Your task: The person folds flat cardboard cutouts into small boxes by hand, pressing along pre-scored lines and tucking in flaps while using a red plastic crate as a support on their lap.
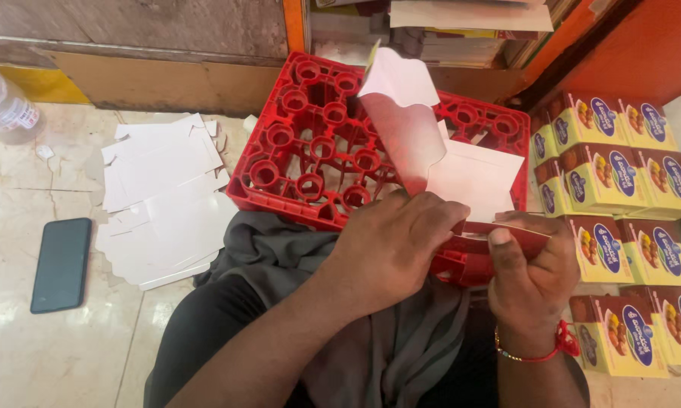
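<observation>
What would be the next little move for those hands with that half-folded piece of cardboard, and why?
Probably tucking the raised flap down. The cardboard blank is only partly shaped: its rounded flap stands up over the red crate, while the left hand and right hand pinch its lower edge. Finished yellow boxes are stacked at the right, and flat blanks wait on the floor.

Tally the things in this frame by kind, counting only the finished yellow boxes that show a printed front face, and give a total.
Red plastic crate: 1
Box blank being folded in the left hand and right hand: 1
Pile of flat white blanks: 1
Dark phone: 1
Clear plastic bottle: 1
Finished yellow boxes: 11, some cut off by the edge
Total: 16
</observation>
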